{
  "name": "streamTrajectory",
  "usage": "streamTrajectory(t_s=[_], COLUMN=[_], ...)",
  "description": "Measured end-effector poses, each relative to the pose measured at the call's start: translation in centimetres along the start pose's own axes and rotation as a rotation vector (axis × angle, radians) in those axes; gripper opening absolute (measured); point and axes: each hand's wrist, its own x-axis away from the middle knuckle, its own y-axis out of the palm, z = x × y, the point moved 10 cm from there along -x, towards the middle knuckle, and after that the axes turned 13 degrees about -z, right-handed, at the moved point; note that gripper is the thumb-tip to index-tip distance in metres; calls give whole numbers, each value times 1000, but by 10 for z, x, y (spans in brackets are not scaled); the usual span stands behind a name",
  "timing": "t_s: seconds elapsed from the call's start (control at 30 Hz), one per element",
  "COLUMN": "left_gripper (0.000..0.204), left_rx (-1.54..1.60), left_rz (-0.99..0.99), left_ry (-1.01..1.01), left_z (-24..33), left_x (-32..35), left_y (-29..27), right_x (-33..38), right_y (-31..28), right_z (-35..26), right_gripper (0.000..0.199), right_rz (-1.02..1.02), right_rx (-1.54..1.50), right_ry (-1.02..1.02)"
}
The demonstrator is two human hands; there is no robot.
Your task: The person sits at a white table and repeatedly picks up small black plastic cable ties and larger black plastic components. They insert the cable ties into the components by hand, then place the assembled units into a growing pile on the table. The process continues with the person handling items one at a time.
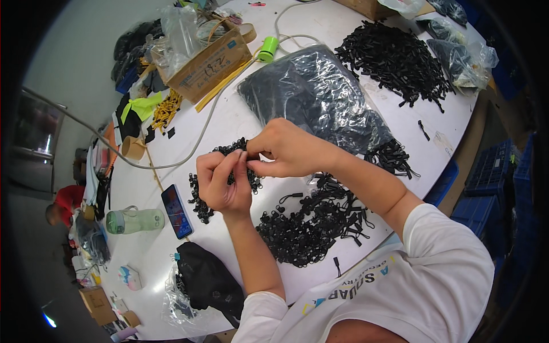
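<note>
My left hand (pixel 224 184) and my right hand (pixel 284 150) meet fingertip to fingertip over the white table. Both are closed in a pinch, and whatever sits between the fingers is too small and too covered to make out. Beneath and behind them lies a pile of small black parts (pixel 201 207), partly hidden by my left hand. A larger heap of small black pieces (pixel 297 237) spreads below my right forearm. At its right edge are black zipper pulls with cord loops (pixel 354 226).
Beyond my hands lies a plastic-wrapped black bundle (pixel 311 86), with a big heap of black pulls (pixel 394 60) at the far right. A phone (pixel 176 211), green bottle (pixel 137 220) and black cloth bag (pixel 209 280) stand left. A grey cable (pixel 200 140) crosses near a cardboard box (pixel 209 68).
</note>
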Motion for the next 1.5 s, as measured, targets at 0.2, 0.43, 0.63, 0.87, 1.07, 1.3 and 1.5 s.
streamTrajectory(t_s=[0.2, 0.43, 0.63, 0.87, 1.07, 1.3, 1.5], left_gripper=[18, 23, 23, 18, 21, 22, 20], left_rx=[325, 361, 362, 216, 263, 235, 298], left_rz=[-161, -356, -257, -374, -268, -82, -45], left_ry=[-224, -174, -145, -395, -422, -433, -459], left_z=[-30, -39, -39, -51, -58, -59, -61], left_x=[3, 9, 7, 13, 14, 16, 10], left_y=[8, 3, -25, -4, -20, -46, -48], right_x=[1, 0, -1, -1, 2, 32, 203], right_y=[-1, 14, 22, 23, 19, -53, -239], right_z=[-5, -12, -13, -8, -16, 3, 40], right_gripper=[16, 20, 24, 34, 31, 28, 48], right_rz=[-43, -143, -107, -172, -203, -30, 640], right_rx=[15, 18, -12, -68, -81, 49, 656], right_ry=[-36, -102, -89, -39, -120, -26, 726])
